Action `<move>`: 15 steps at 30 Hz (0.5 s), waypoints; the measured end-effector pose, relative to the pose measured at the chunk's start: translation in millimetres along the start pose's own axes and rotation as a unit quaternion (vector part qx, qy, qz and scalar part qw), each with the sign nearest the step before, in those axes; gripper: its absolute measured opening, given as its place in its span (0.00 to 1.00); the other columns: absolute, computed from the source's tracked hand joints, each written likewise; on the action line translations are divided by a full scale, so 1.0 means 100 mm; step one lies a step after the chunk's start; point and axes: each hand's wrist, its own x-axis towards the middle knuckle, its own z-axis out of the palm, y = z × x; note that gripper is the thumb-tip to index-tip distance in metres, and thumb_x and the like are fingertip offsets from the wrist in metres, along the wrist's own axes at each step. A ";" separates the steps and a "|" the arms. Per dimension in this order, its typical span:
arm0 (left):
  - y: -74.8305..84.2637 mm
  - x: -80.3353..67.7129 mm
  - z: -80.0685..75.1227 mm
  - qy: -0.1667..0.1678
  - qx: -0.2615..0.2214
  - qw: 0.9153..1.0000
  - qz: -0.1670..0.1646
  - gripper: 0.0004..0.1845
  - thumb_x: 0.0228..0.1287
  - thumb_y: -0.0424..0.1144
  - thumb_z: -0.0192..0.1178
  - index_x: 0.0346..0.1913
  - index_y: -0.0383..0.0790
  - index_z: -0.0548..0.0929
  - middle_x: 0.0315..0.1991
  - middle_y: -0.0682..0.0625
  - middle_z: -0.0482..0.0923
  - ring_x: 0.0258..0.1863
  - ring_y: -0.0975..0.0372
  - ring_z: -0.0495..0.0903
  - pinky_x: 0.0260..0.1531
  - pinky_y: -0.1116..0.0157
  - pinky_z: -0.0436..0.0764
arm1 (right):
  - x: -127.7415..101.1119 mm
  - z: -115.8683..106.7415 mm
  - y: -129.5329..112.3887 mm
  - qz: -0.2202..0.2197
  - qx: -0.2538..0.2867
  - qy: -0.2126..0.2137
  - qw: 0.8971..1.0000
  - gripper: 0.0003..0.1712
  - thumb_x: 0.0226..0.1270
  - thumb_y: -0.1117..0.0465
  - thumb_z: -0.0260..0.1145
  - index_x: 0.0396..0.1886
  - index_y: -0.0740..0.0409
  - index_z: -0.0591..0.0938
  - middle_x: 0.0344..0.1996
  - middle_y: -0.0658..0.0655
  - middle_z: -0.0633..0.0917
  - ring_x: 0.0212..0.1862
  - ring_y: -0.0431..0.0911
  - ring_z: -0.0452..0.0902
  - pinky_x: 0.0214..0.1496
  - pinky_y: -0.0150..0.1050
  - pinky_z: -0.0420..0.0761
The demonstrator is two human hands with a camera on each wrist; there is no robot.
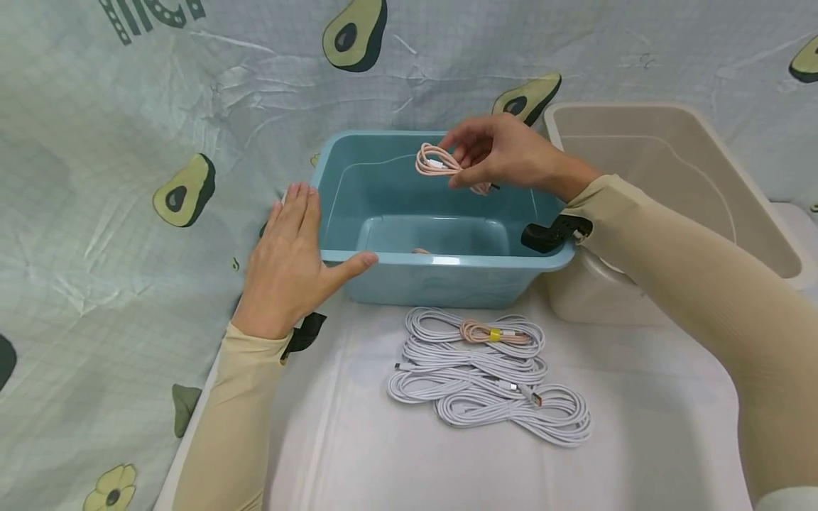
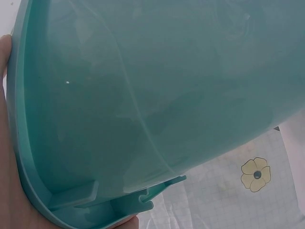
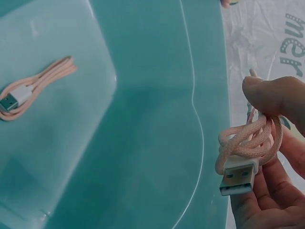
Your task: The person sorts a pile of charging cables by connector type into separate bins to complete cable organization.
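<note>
My right hand pinches a coiled pink USB cable above the blue bin. Its metal USB plug points away from the fingers in the right wrist view. Another pink USB cable lies folded on the bin's floor; in the head view the front wall hides most of it. With fingers straight, my left hand rests on the bin's left rim, thumb stretched along the front corner. In the left wrist view the bin's outer wall fills most of the picture.
On the white table, in front of the bin, lie several coiled white cables with a pink cable tied by a yellow band on top. A taller beige bin stands at the right. Avocado-print sheeting covers the back and left.
</note>
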 end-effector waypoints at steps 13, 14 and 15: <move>0.02 -0.01 -0.03 -0.008 0.000 1.000 -0.003 0.66 0.60 0.80 0.54 0.81 0.28 0.52 0.83 0.33 0.49 0.85 0.45 0.48 0.87 0.49 0.46 | 0.00 0.02 -0.04 0.023 -0.092 -0.013 0.995 0.32 0.61 0.58 0.78 0.65 0.55 0.81 0.54 0.62 0.84 0.56 0.47 0.81 0.61 0.43 0.82; 0.02 -0.01 -0.03 -0.009 0.001 1.000 -0.004 0.66 0.60 0.81 0.54 0.81 0.28 0.52 0.83 0.33 0.49 0.86 0.45 0.48 0.87 0.49 0.46 | -0.01 0.02 -0.04 0.021 -0.094 -0.015 0.995 0.31 0.61 0.59 0.78 0.64 0.56 0.82 0.54 0.63 0.85 0.56 0.47 0.81 0.62 0.44 0.82; 0.02 -0.01 -0.03 -0.009 0.002 1.000 -0.003 0.66 0.60 0.81 0.53 0.81 0.28 0.52 0.83 0.33 0.49 0.85 0.45 0.48 0.87 0.49 0.46 | -0.01 0.03 -0.04 0.020 -0.093 -0.017 0.995 0.29 0.61 0.58 0.78 0.63 0.56 0.83 0.54 0.63 0.85 0.56 0.47 0.82 0.61 0.44 0.82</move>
